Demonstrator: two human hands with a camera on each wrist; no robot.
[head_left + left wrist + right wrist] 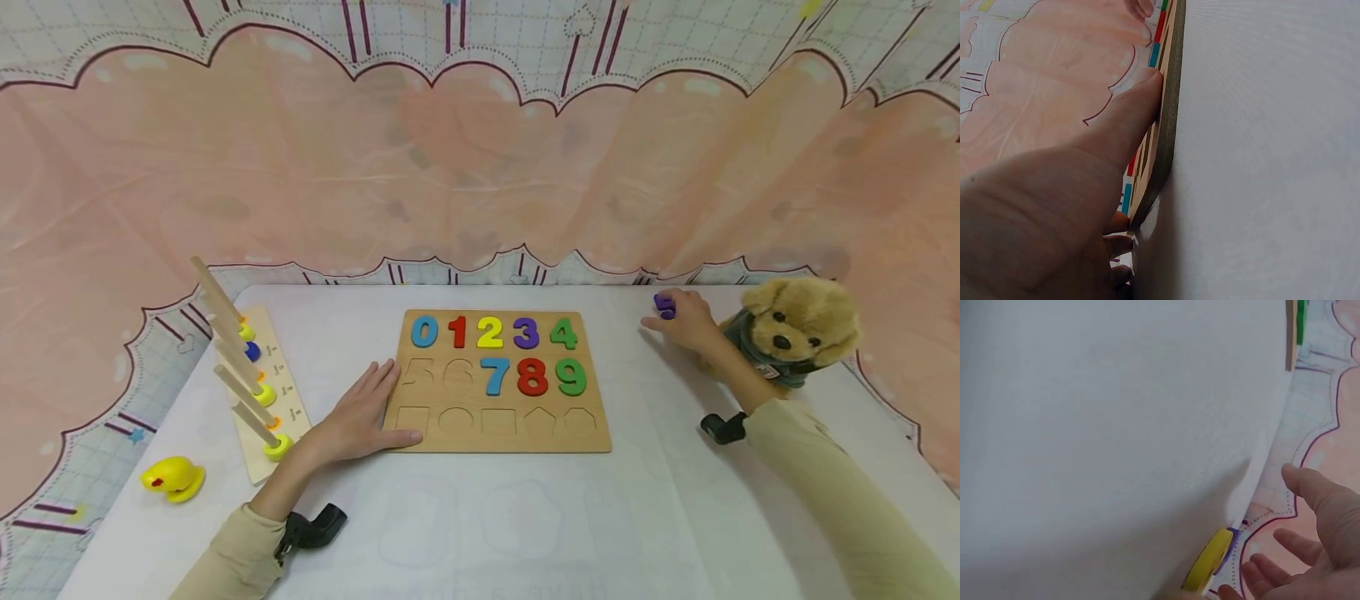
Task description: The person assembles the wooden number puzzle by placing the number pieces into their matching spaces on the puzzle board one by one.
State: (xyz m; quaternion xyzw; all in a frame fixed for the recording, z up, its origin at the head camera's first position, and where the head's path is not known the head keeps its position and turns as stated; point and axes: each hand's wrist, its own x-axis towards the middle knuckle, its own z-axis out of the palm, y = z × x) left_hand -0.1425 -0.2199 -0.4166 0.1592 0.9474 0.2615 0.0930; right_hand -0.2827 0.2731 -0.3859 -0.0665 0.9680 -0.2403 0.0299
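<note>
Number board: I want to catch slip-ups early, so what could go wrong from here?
The purple piece lies near the far edge of the table, so the right hand beside it might nudge it off. In the head view, the right forearm overlaps the plush dog and could bump it when drawn back. The left hand rests at the left side of the number board; a push could slide it.

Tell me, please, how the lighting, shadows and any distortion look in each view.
Head view: bright, fairly even light, a soft shadow on the tabletop beside the right sleeve; left wrist view: dimmer, with shadow beside the puzzle board; right wrist view: also dim, a broad shadow across the tabletop, whose edge looks bowed, possibly lens distortion.
</note>
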